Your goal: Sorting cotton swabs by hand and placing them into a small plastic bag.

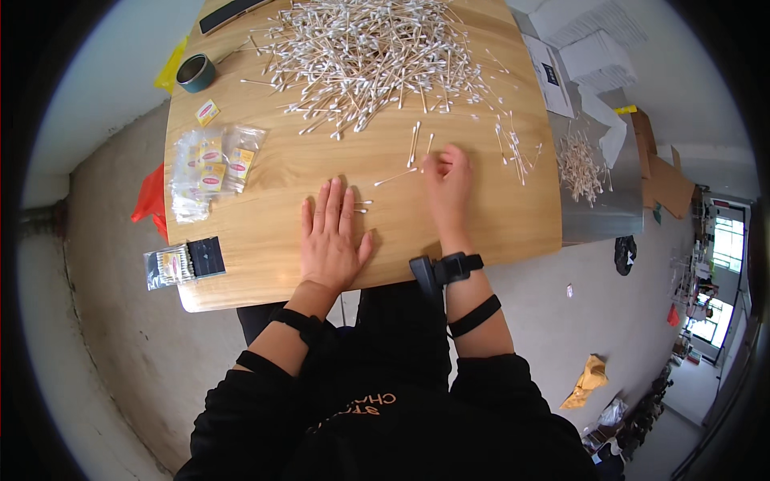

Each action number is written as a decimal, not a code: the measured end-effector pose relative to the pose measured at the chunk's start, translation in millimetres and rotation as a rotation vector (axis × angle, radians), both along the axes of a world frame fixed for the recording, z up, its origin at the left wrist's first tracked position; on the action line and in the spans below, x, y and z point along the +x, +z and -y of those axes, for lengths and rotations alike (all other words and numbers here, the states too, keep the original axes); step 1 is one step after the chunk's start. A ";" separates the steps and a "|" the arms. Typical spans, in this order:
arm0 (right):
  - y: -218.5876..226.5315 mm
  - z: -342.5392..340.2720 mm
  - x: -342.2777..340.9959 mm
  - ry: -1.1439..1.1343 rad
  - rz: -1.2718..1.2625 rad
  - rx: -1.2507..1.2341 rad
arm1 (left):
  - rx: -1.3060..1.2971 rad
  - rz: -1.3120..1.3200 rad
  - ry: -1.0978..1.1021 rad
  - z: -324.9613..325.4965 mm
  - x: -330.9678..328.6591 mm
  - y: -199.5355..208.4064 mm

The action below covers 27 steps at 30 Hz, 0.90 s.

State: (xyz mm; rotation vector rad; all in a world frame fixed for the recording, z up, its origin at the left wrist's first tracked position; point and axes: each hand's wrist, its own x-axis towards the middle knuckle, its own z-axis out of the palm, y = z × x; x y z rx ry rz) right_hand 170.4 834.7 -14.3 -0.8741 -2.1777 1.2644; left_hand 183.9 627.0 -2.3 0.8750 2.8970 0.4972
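Observation:
My left hand lies flat on the wooden table, fingers stretched out. Two white cotton swab tips stick out beside its index finger. To the right, the fingers of my right hand are pinched together, and a short piece of a cotton swab shows at the fingertips, the remainder hidden by them. Another loose swab lies slanted between my hands, one end close to the right fingertips. Just beyond, a pair of swabs lies side by side. Farther off spreads a big heap of cotton swabs.
At left lie clear plastic bags with yellow labels, a dark round cup and a filled swab pack. A phone rests at the far edge. Scattered swabs lie right; a metal surface beside the table bears more swabs.

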 end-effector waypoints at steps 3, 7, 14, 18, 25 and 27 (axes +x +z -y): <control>12.3 -8.4 -16.9 0.092 0.254 0.099 | -0.019 -0.008 0.001 1.0 -0.7 0.9; 8.7 -12.6 -34.3 0.223 0.275 0.216 | -0.008 -0.019 -0.006 -0.5 -0.7 0.0; 9.4 -39.3 -18.3 0.649 0.122 -0.008 | 0.018 -0.017 0.001 1.2 0.2 -1.1; -2.9 -17.5 -4.2 0.548 -0.017 0.379 | 0.034 -0.011 0.002 1.7 0.9 -1.8; 3.8 48.7 2.9 0.609 0.048 0.305 | 0.070 -0.052 0.003 1.9 2.6 -5.4; 6.8 44.2 8.0 0.660 0.048 0.298 | 0.037 -0.033 0.000 1.4 2.1 -5.0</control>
